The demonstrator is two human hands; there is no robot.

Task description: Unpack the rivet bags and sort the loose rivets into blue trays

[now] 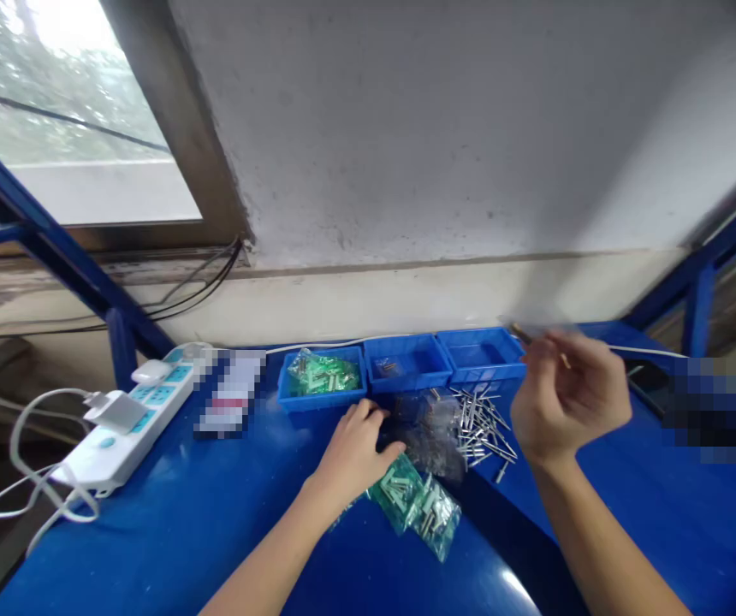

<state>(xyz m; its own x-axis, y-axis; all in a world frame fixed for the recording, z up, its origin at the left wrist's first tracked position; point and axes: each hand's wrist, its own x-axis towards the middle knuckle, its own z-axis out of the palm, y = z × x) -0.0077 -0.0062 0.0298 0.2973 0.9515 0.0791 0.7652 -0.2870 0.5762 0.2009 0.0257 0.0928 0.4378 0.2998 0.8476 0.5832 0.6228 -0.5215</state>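
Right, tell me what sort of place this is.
Probably a workshop that handles small parts: a row of blue bins, small plastic bags of parts, and a pile of loose metal rods.

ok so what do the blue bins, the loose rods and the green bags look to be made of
Blue bins: probably moulded plastic with a low sheen, going by their even colour and thick rims. Loose rods: likely metal, silvery with bright glints. Green bags: apparently thin plastic film, glossy and wrinkled, contents showing through.
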